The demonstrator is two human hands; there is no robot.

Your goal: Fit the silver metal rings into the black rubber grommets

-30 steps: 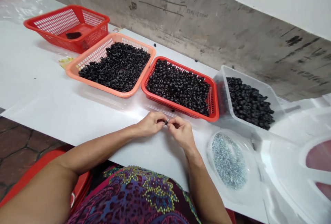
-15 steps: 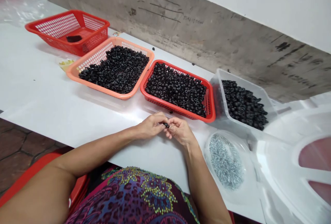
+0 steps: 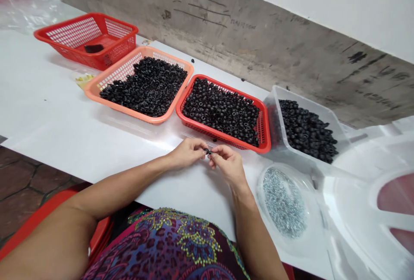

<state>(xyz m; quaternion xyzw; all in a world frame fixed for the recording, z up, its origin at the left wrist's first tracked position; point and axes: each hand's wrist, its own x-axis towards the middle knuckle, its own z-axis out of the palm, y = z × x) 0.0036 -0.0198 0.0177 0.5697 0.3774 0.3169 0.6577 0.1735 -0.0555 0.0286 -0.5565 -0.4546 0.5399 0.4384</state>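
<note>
Between my two hands is a small black part (image 3: 207,151), pinched from both sides; its exact shape is too small to make out. My left hand (image 3: 188,152) grips it with thumb and forefinger. My right hand (image 3: 228,162) has its fingertips closed on the other side of it. Both hands are just in front of a red basket (image 3: 207,130) full of small black ring-like pieces (image 3: 223,109). Left of that, an orange basket (image 3: 124,109) holds smaller black pieces (image 3: 148,83).
A clear plastic bin (image 3: 281,124) of black pieces (image 3: 305,127) stands right. Before it lies a clear container of small silvery pieces (image 3: 284,202), beside a large white plastic object (image 3: 352,189). Another red basket (image 3: 106,53) with a dark item (image 3: 93,48) and a plastic bag (image 3: 29,6) are far left.
My hands have drawn slightly apart, and more of the black part shows between the fingertips. The baskets and bin stay in place.
</note>
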